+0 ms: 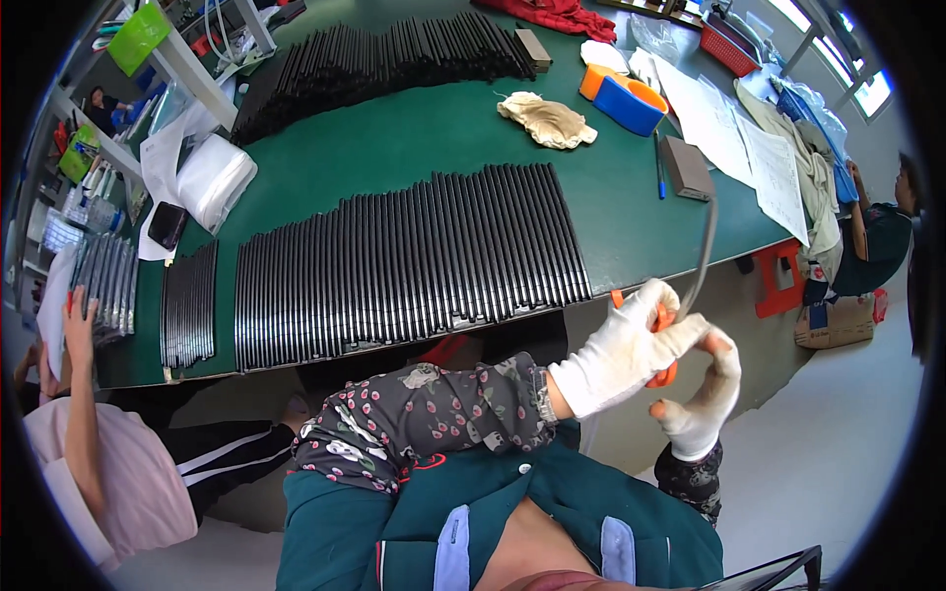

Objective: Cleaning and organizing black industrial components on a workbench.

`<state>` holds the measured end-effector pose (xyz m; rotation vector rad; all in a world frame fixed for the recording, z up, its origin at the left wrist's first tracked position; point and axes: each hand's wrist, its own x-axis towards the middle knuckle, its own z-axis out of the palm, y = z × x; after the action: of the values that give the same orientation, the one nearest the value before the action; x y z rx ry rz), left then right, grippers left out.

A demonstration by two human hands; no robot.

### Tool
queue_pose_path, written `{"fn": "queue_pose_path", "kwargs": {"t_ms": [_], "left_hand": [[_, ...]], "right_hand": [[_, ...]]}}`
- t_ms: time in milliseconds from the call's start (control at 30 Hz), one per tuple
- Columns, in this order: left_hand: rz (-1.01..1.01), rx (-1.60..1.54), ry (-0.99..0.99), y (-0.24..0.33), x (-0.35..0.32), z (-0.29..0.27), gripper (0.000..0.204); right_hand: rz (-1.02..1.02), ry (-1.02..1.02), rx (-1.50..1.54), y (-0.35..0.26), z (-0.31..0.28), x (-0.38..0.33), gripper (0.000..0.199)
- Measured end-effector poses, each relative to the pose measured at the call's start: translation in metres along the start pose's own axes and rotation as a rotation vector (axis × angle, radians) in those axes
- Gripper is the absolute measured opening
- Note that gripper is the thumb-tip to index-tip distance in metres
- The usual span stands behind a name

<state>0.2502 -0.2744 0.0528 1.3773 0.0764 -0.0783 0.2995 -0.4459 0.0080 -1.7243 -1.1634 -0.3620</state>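
Observation:
My left hand (626,347), in a white glove with a floral sleeve behind it, is closed around orange-handled scissors (662,375) just off the table's near right corner. My right hand (705,396), also gloved, presses against it from the right, fingers curled. A thin grey strip (706,251) rises from between the two hands and curves up over the table edge. I cannot tell which hand pinches the strip. A long row of black slim strips (414,261) lies side by side on the green table (434,138) in front of me.
More black strips (384,59) are stacked at the far side, and a short row (189,303) lies left. A beige glove (548,120), orange-blue dispenser (623,98), grey block (686,167), blue pen (658,163) and papers (739,138) lie right. Other people sit at left (89,463) and right (882,231).

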Motion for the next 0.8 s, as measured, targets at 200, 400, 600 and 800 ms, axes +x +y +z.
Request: {"fn": "queue_pose_path", "kwargs": {"t_ms": [200,400,600,800], "left_hand": [[0.010,-0.416,-0.017,0.007,-0.005,0.011,0.028],[0.257,0.321,-0.124,0.024,-0.014,-0.023,0.051],[0.549,1.300,-0.070,0.035,0.047,-0.174,0.037],[0.363,1.512,-0.207,0.010,0.071,-0.220,0.044]], "right_hand": [[0.666,-0.047,0.433,-0.004,0.033,-0.010,0.070],[0.531,-0.189,0.148,0.016,0.001,0.010,0.035],[0.776,-0.301,-0.010,0.022,-0.040,0.030,0.024],[0.693,-0.738,-0.236,0.011,-0.043,0.070,0.018]]}}
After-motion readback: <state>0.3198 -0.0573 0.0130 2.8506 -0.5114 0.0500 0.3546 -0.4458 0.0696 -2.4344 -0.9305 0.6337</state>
